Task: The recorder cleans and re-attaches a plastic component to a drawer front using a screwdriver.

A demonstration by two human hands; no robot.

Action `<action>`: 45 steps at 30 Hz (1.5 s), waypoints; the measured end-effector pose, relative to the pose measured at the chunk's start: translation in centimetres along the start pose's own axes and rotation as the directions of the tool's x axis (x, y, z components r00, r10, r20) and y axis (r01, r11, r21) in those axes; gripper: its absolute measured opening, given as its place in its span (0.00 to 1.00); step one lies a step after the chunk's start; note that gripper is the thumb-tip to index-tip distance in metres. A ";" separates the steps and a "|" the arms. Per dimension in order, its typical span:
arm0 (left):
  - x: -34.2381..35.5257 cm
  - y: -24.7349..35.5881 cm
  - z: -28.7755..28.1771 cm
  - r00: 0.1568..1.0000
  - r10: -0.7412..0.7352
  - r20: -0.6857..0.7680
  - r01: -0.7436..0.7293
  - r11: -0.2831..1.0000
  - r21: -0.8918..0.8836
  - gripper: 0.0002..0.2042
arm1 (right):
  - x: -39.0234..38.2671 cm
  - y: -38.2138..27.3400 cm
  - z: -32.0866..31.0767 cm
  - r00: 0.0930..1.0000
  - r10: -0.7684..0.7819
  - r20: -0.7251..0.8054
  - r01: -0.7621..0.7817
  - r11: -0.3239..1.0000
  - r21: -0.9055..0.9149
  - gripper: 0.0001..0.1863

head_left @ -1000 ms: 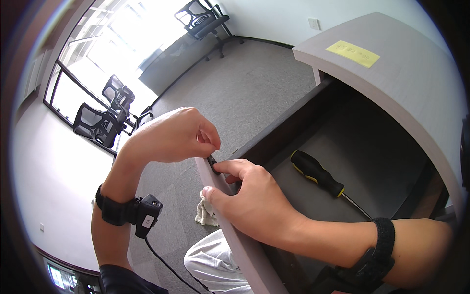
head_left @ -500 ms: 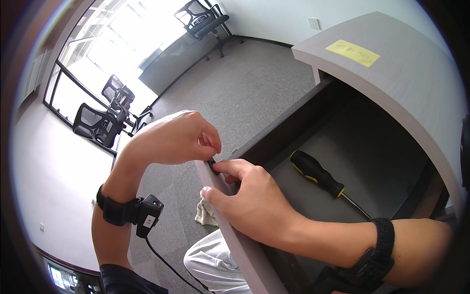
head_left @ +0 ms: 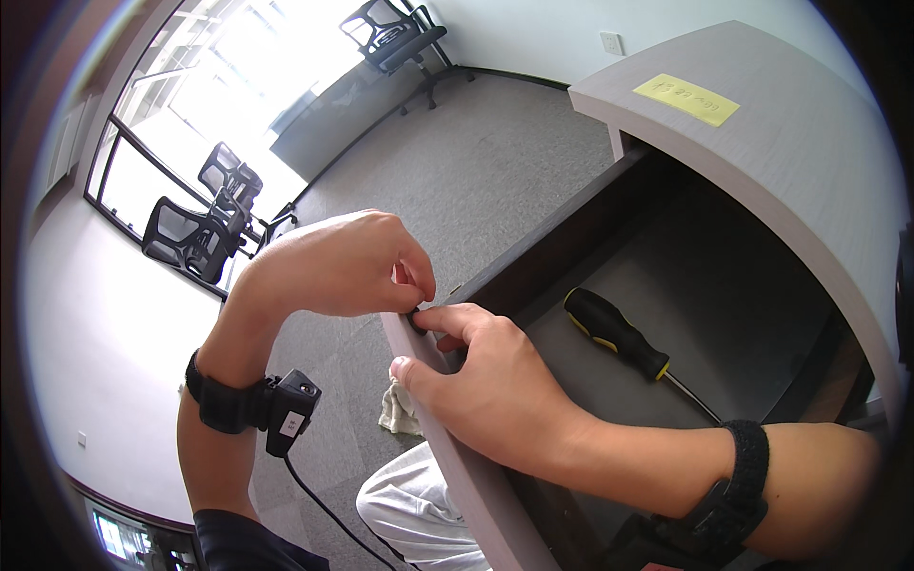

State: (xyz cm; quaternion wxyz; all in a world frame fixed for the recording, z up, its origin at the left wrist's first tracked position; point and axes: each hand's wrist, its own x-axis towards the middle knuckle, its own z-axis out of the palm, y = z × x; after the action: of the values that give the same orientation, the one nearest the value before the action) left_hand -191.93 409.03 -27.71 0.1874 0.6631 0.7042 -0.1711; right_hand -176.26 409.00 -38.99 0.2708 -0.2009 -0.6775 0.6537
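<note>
A drawer with a pale wood-grain front [head_left: 476,485] is pulled out of its cabinet. At the far end of the front's upper edge sits a small black part [head_left: 416,324], mostly hidden by fingers. My left hand [head_left: 347,262] bends down over it, fingertips pinched together against it. My right hand [head_left: 495,390] curls over the drawer front, its thumb on the edge and its index fingertip touching the black part. Inside the drawer lies a screwdriver [head_left: 617,333] with a black and yellow handle; my right forearm covers its tip.
The cabinet top [head_left: 762,162] carries a yellow sticky note [head_left: 687,99]. Beyond it are grey carpet [head_left: 476,181] and several black mesh office chairs [head_left: 190,238]. A pale cloth [head_left: 399,411] shows beside the drawer, near my knee [head_left: 419,504]. A cable [head_left: 328,514] hangs from my left wrist device [head_left: 290,414].
My left fingertips have shifted very slightly at the black part, and the right hand has moved up a touch. The drawer and screwdriver stay put.
</note>
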 end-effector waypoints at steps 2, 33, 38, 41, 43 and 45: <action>-0.1 0.0 -0.1 1.000 -0.013 0.010 0.013 1.000 0.001 0.09 | -0.1 -0.1 -0.1 1.000 0.006 -0.006 -0.006 1.000 -0.015 0.29; -1.5 -3.6 3.1 0.988 -0.047 -0.146 -0.019 0.907 -0.420 0.13 | 7.6 -1.0 -1.3 0.969 0.246 0.001 -0.243 0.958 -0.154 0.11; -1.6 -3.5 3.1 0.990 -0.042 -0.138 -0.028 0.883 -0.468 0.13 | 7.9 -0.4 -1.0 0.976 0.212 0.050 -0.204 0.969 -0.137 0.11; -1.4 -3.4 3.3 0.991 -0.054 -0.123 -0.013 0.874 -0.486 0.12 | 7.7 0.2 -1.0 0.981 0.186 0.062 -0.177 0.975 -0.131 0.13; -1.4 -3.4 3.4 0.991 -0.060 -0.119 -0.006 0.871 -0.492 0.12 | 7.7 0.4 -0.9 0.981 0.186 0.058 -0.178 0.977 -0.119 0.13; -1.4 -3.4 3.4 0.991 -0.065 -0.114 0.001 0.870 -0.493 0.11 | 7.8 0.5 -0.8 0.979 0.194 0.055 -0.188 0.977 -0.104 0.12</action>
State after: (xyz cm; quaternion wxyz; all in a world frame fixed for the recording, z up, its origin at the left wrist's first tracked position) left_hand -195.16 405.98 -29.99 0.3016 0.5910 0.7463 0.0527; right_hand -181.77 414.54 -38.72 0.1744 -0.2566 -0.6949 0.6488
